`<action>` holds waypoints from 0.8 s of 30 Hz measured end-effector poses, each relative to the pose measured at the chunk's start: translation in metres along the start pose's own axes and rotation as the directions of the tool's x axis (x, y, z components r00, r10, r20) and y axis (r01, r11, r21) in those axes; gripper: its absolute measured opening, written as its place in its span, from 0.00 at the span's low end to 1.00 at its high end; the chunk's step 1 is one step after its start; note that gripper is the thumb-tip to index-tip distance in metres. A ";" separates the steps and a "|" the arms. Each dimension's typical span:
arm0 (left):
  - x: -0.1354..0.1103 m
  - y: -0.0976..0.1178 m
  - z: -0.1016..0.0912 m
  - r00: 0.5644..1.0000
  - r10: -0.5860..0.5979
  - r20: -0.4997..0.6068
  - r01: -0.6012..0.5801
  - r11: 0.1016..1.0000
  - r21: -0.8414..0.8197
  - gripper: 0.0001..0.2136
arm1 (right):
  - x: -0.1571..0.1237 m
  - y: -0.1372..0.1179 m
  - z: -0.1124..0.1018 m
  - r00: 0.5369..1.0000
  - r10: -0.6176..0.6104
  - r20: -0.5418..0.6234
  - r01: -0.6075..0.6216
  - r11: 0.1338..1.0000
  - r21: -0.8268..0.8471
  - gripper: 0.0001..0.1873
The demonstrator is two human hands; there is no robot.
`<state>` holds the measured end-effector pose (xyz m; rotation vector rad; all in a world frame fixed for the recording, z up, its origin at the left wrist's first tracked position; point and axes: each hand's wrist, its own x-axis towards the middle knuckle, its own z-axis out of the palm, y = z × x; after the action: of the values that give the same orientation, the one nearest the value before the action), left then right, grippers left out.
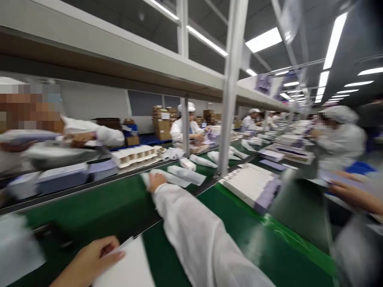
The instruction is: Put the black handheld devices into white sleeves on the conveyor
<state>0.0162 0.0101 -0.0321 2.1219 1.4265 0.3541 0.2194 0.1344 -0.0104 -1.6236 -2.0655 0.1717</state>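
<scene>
No legible text anywhere; motion blur throughout.
Hanging sign (263, 84), far right, at upper shelf (119, 59) edge: purple print, unreadable.
Cardboard boxes (162, 121), far centre: pale labels, too small to read.
Flat white-purple boxes (254, 187) on green belt (233, 227), near right: nothing legible.
White sheet (131, 269), near left: face blank.

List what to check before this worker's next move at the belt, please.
1. The right hand on the pouch: ok, touching its end.
2. Its grip closed: cannot tell, blurred.
3. The left hand holds the sheet: ok, thumb on top.
4. The second pouch apart from the first: cannot tell.
5. A co-worker's hand out of the way: ok, far right.
</scene>
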 end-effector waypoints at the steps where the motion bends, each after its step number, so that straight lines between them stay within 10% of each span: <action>1: -0.005 0.007 -0.002 0.999 0.013 -0.033 -0.013 1.000 -0.003 0.13 | 0.002 -0.006 0.006 0.999 -0.016 -0.029 0.017 1.000 0.019 0.28; 5: -0.017 0.027 -0.004 0.988 -0.006 -0.152 0.003 1.000 -0.021 0.09 | 0.008 -0.046 0.037 0.973 -0.232 0.004 0.229 0.962 0.147 0.25; 12: -0.029 0.024 0.014 0.958 0.117 -0.261 -0.106 0.993 0.058 0.10 | -0.023 -0.116 0.086 0.790 -0.531 0.306 0.489 0.847 0.209 0.29; 18: -0.039 0.020 0.014 0.917 0.164 -0.363 -0.092 0.974 0.208 0.03 | -0.015 -0.117 0.109 0.916 -0.359 0.179 0.227 0.832 0.506 0.09; 24: -0.040 0.015 0.011 0.842 0.316 -0.438 -0.099 0.887 0.451 0.08 | 0.007 -0.087 0.090 0.964 -0.187 0.189 -0.009 0.688 0.726 0.26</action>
<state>0.0175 -0.0341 -0.0290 2.6861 1.6614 0.8059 0.1011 0.1349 -0.0522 -1.0250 -1.8638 1.0702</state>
